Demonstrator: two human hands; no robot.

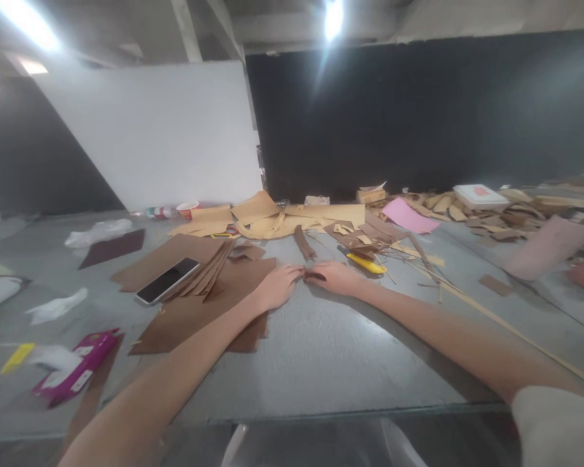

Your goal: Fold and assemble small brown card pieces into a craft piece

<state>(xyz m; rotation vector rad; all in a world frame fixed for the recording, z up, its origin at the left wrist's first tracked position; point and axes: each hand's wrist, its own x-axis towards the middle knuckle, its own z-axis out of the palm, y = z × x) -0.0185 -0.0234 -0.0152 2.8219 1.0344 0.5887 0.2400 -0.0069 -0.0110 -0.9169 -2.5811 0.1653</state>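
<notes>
Close together near the table's middle, my left hand [278, 287] and my right hand [338, 279] meet at a small brown strip [315, 275]. The fingers of both hands are closed on it, one hand at each end. The strip looks like leather or a similar sheet material; much of it is hidden by the fingers. Under my left wrist lie large brown sheets [199, 324]. A curved brown strip [304, 242] rests just beyond the hands. To the right of my right hand is a yellow utility knife [366, 263].
A smartphone [168, 281] lies on brown sheets at left, beside a fan of brown strips [207, 275]. Tan sheets [321, 214] and scraps line the back. A magenta tissue pack [78, 370] sits front left. Pink sheets [409, 215] and a white box [481, 196] are at right.
</notes>
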